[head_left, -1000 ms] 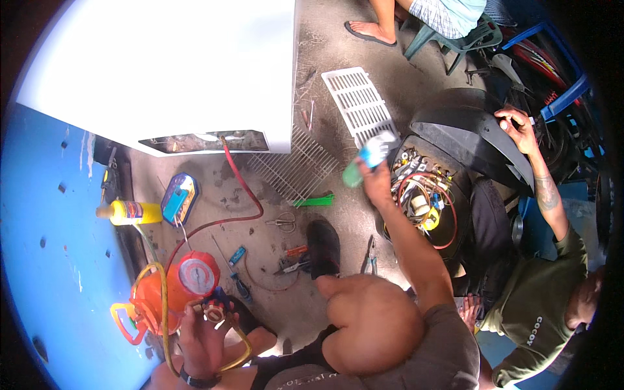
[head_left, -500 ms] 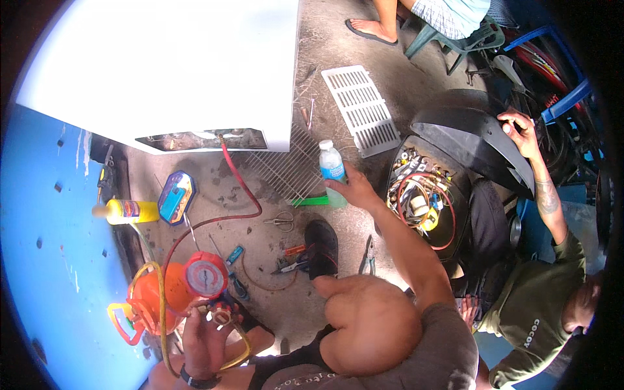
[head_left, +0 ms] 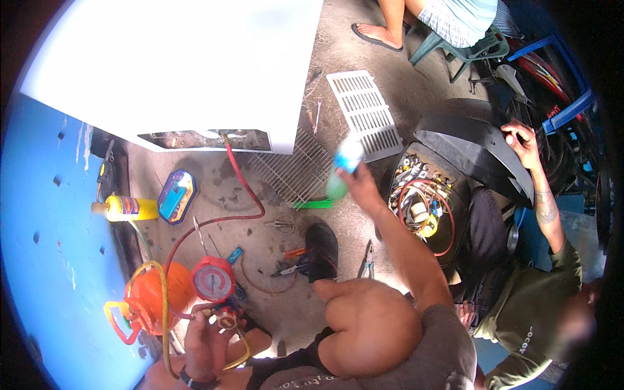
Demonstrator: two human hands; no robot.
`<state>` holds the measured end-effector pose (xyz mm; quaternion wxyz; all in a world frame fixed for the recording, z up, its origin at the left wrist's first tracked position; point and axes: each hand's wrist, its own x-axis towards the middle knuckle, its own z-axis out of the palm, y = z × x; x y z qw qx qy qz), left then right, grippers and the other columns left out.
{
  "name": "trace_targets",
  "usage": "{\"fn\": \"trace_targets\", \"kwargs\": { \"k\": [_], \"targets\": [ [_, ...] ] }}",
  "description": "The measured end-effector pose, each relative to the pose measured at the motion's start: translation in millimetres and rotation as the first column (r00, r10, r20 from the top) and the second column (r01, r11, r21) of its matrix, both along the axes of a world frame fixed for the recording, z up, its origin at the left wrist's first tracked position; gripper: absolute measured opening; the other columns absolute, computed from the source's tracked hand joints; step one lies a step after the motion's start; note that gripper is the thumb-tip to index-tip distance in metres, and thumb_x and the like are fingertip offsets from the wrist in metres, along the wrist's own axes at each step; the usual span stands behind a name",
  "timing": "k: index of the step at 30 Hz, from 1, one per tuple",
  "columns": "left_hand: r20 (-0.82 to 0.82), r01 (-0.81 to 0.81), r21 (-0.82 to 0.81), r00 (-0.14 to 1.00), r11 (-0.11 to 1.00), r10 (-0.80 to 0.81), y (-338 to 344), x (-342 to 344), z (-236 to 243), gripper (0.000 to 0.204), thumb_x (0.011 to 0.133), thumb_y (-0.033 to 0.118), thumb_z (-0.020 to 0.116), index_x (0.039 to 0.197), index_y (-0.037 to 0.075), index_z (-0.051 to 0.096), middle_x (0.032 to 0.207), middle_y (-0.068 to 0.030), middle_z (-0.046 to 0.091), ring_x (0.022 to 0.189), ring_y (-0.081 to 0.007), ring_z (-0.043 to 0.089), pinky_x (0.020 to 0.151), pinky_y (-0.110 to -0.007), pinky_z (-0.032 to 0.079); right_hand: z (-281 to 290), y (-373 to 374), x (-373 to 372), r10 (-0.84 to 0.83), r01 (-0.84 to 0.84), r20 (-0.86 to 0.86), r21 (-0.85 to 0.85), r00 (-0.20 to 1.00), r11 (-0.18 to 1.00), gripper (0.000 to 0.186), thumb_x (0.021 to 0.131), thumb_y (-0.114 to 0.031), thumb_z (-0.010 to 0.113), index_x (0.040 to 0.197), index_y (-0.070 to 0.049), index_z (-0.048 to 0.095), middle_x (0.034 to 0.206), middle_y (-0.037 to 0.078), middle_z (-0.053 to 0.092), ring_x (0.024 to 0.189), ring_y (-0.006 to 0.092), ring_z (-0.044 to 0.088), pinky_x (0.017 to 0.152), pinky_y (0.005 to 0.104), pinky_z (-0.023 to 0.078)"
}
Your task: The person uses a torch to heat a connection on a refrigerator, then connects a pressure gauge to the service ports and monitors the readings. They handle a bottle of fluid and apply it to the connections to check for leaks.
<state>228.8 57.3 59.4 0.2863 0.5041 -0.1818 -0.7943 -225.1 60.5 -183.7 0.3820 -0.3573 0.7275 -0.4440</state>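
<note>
My left hand [head_left: 207, 338] grips the brass body of a gauge manifold [head_left: 227, 318] with a red gauge [head_left: 213, 283] at the lower left. A red hose [head_left: 257, 205] links it to the opening in a white appliance [head_left: 182, 65]; a yellow hose [head_left: 164, 292] loops beside an orange cylinder [head_left: 166, 296]. My right hand [head_left: 359, 181] holds a plastic bottle [head_left: 343, 170] of pale green liquid, blue-labelled and blurred, just left of a black box [head_left: 455, 214] of fittings and hoses. Beneath the bottle lie a wire rack [head_left: 286, 170] and a green strip [head_left: 313, 203].
A person [head_left: 539, 305] at right grips the box lid [head_left: 468, 136]; another sits on a chair [head_left: 429, 52]. Bicycle parts [head_left: 539, 71] fill the upper right. A white grille [head_left: 364, 114], pliers [head_left: 368, 260], yellow canister [head_left: 130, 208] and blue wall [head_left: 58, 240] surround me.
The bottle was blurred higher right a second ago, stood upright lower and left at half a second, and now has moved back up and right. My left hand has hardly moved.
</note>
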Motion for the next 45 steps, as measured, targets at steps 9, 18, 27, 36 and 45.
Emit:
{"fn": "trace_targets", "kwargs": {
  "k": [9,18,27,36,45],
  "targets": [
    [0.001,0.018,0.010,1.000,1.000,-0.018,-4,2,-4,0.034,0.101,0.035,0.054,0.123,0.009,0.052,0.117,-0.0124,0.063,0.110,-0.0326,0.063,0.097,-0.058,0.050,41,-8,-14,0.305,-0.207,-0.449,0.255,0.839,0.945,0.077,0.091,-0.056,0.065,0.139,0.000,0.042,0.125,0.031,0.060,0.118,0.0465,0.058,0.099,0.0503,0.046],
    [0.021,0.045,0.002,0.999,0.999,-0.045,1,12,-17,0.039,0.103,0.037,0.048,0.129,0.008,0.052,0.122,-0.0133,0.064,0.113,-0.0328,0.063,0.099,-0.055,0.049,55,-27,-27,0.297,-0.214,-0.507,0.217,0.809,0.952,0.060,0.094,-0.043,0.067,0.136,-0.006,0.047,0.121,0.024,0.064,0.117,0.0425,0.060,0.096,0.0468,0.047],
    [0.044,0.044,0.002,0.998,0.999,-0.044,0,9,-15,0.034,0.102,0.035,0.050,0.126,0.010,0.052,0.121,-0.0127,0.064,0.113,-0.0330,0.063,0.098,-0.056,0.049,54,-30,-31,0.247,-0.178,-0.597,0.173,0.763,0.969,0.060,0.091,-0.047,0.067,0.131,-0.005,0.051,0.116,0.026,0.065,0.111,0.0453,0.061,0.092,0.0505,0.049],
    [0.022,0.013,0.023,1.000,1.000,-0.014,-1,7,-12,0.033,0.101,0.031,0.053,0.124,0.009,0.047,0.119,-0.0129,0.061,0.109,-0.0303,0.064,0.097,-0.053,0.051,68,-38,-32,0.308,-0.137,-0.666,0.298,0.680,0.945,0.051,0.091,-0.040,0.069,0.124,-0.004,0.055,0.113,0.026,0.066,0.110,0.0427,0.063,0.090,0.0506,0.050],
    [0.046,0.060,-0.009,0.997,0.998,-0.060,-2,11,-14,0.035,0.102,0.036,0.051,0.127,0.010,0.049,0.125,-0.0129,0.061,0.115,-0.0322,0.063,0.098,-0.056,0.050,74,-40,-30,0.319,-0.175,-0.642,0.279,0.697,0.944,0.050,0.089,-0.034,0.072,0.124,-0.003,0.055,0.110,0.026,0.066,0.107,0.0440,0.063,0.089,0.0509,0.050]
  ]
}}
